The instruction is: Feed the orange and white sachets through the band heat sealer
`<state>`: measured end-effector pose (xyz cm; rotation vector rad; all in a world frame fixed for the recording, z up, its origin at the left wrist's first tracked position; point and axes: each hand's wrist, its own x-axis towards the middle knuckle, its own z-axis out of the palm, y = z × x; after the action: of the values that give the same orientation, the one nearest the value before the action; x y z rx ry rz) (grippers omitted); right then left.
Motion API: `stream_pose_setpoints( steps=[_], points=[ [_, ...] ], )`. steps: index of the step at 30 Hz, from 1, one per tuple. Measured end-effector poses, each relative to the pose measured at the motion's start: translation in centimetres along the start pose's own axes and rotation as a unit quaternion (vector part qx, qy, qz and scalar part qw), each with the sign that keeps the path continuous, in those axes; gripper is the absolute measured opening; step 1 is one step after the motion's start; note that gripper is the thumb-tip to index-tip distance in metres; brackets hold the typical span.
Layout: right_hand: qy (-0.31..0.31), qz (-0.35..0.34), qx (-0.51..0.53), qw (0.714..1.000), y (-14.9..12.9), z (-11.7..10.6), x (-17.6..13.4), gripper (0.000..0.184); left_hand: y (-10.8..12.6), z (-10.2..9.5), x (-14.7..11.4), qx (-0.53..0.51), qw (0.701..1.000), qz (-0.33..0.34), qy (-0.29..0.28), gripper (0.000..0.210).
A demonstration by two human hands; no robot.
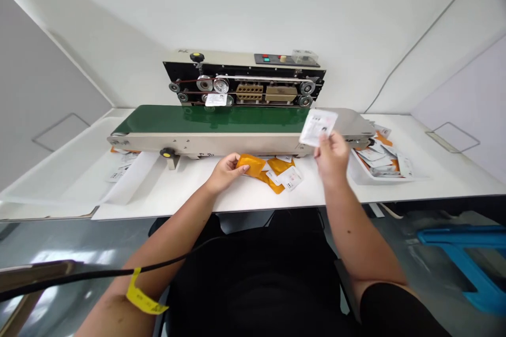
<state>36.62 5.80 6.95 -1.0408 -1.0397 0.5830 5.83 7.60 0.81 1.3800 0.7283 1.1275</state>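
Observation:
My right hand [332, 158] pinches a white printed packet [317, 127] by its lower right corner, raised in front of the right part of the green conveyor belt [221, 119]. In my left hand [227, 171] is an orange packet [252, 164], held by its left end just above the table. Beside it lies a loose pile of orange and white packets [290, 178], close to the front of the machine. Another white packet [216, 99] stands at the pulleys of the band sealing machine [245, 81], over the belt.
A white bin [379, 175] full of packets stands right of the machine. At the left, a translucent tray [132, 184] has packets near the belt's end. A black cable [98, 274] with a yellow tag crosses my left arm. A blue plastic object [466, 253] is at lower right.

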Motion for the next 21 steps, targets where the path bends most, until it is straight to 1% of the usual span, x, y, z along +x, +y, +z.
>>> stream_pose_setpoints(
  steps=[2,3,5,6,8,10,12,14,15,16,17,18,19,20,21],
  points=[
    [0.047,-0.012,-0.003,0.999,-1.6,-1.6,5.0,0.027,-0.2,0.0,0.2,0.011,1.000,-0.005,-0.004,0.041],
    [0.054,0.006,-0.005,0.999,-2.1,-2.2,7.3,0.022,-0.3,0.1,0.3,0.013,1.000,-0.009,-0.006,0.042],
    [0.042,0.084,-0.013,0.995,-2.8,-2.8,11.0,0.012,-0.5,0.2,0.4,0.011,1.000,-0.019,-0.010,0.044],
    [0.024,0.136,-0.018,0.990,-2.9,-2.8,12.3,0.011,-0.6,0.3,0.5,0.008,1.000,-0.022,-0.011,0.044],
    [-0.017,0.230,-0.030,0.973,-2.9,-2.4,14.2,0.019,-0.8,0.2,0.7,0.005,1.000,-0.023,-0.008,0.046],
    [-0.054,0.285,-0.040,0.956,-2.7,-1.6,15.4,0.025,-1.0,0.0,0.9,0.016,1.000,-0.026,-0.008,0.047],
    [-0.082,0.308,-0.056,0.946,-2.5,-0.7,16.3,0.025,-1.2,-0.3,1.0,0.035,0.999,-0.033,-0.009,0.047],
    [-0.095,0.316,-0.072,0.941,-2.4,0.3,16.6,0.021,-1.3,-0.5,1.1,0.044,0.998,-0.036,-0.004,0.048],
    [-0.090,0.307,-0.084,0.944,-2.4,0.7,16.5,0.018,-1.3,-0.5,1.1,0.041,0.999,-0.033,-0.002,0.048],
    [-0.070,0.274,-0.104,0.954,-2.4,1.1,15.9,0.014,-1.3,-0.5,1.1,0.032,0.999,-0.028,-0.002,0.049],
    [-0.036,0.214,-0.132,0.967,-2.4,1.5,14.9,0.011,-1.3,-0.5,1.1,0.018,1.000,-0.025,-0.004,0.050],
    [0.005,0.132,-0.166,0.977,-2.4,1.9,13.4,0.011,-1.3,-0.4,1.1,0.001,1.000,-0.025,-0.009,0.053],
    [0.040,0.036,-0.202,0.978,-2.3,2.3,11.4,0.014,-1.3,-0.3,1.1,-0.018,0.999,-0.030,-0.016,0.057],
    [0.055,-0.060,-0.236,0.968,-2.2,2.7,9.0,0.018,-1.2,-0.2,1.0,-0.038,0.998,-0.039,-0.024,0.062],
    [0.042,-0.131,-0.259,0.956,-1.9,3.1,6.3,0.021,-1.2,0.0,1.0,-0.057,0.997,-0.049,-0.032,0.066]
  ],
)
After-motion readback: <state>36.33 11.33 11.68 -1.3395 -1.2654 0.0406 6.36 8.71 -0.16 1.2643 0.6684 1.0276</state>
